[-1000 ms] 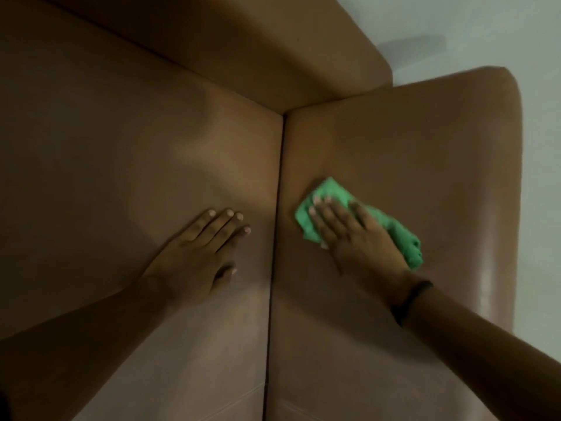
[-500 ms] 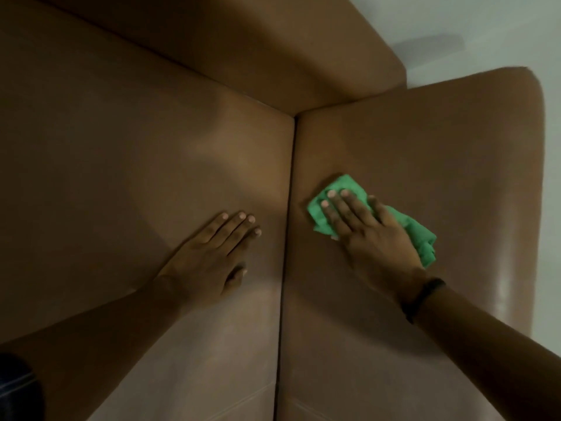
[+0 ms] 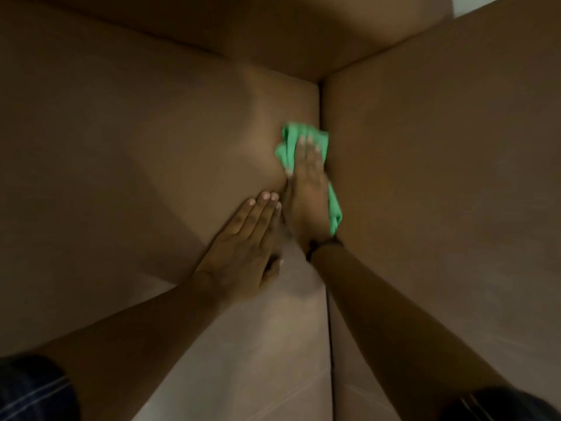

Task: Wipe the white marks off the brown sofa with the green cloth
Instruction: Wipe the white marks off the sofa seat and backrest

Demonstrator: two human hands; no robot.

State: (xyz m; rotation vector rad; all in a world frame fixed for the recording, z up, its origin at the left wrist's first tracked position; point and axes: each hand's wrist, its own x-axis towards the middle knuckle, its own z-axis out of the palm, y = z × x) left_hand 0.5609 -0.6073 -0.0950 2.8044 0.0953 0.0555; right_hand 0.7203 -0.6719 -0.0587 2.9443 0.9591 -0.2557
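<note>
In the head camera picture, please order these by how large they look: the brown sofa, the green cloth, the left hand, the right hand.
1. brown sofa, fills most of the view.
2. left hand and right hand: they look alike, so I do not rank them.
3. green cloth, smallest as seen; the right hand covers part of it, so its full size is hidden.
</note>
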